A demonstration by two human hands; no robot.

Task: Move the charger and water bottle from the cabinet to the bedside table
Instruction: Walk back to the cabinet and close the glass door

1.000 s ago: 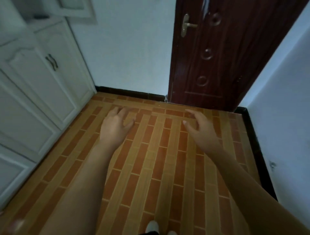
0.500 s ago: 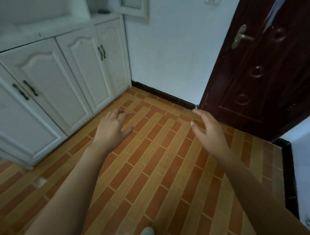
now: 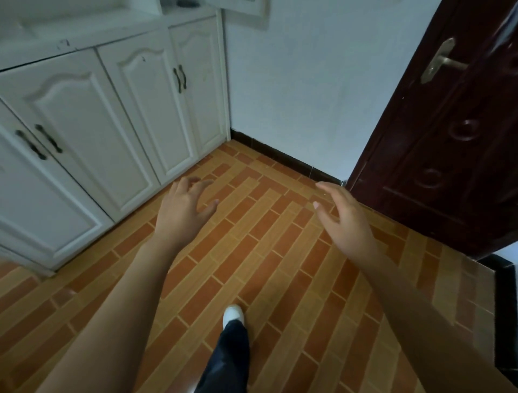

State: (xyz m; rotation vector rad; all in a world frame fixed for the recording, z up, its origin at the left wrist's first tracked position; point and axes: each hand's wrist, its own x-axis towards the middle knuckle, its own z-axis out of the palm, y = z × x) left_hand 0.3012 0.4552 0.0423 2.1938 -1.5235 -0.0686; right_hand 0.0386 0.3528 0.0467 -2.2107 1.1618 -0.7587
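- Head view: the cabinet (image 3: 117, 117), off to the left edge a second ago, now fills the left side, doors closed. The person has turned toward it.
- The left hand (image 3: 182, 207) and right hand (image 3: 346, 221) are out over the floor (image 3: 266, 266), fingers loose, holding nothing.
- Neither charger nor water bottle can be made out, and a dark thing (image 3: 186, 4) on the cabinet's ledge is too blurred to name. Fetching looks not yet begun.

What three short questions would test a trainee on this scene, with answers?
1. True or false: the left hand and the right hand both hold nothing.
2. The lower doors of the cabinet are: A open, B closed, C removed.
3. Fill in: the dark door shows at the ___ edge of the view.
Key: 1 true; 2 B; 3 right.
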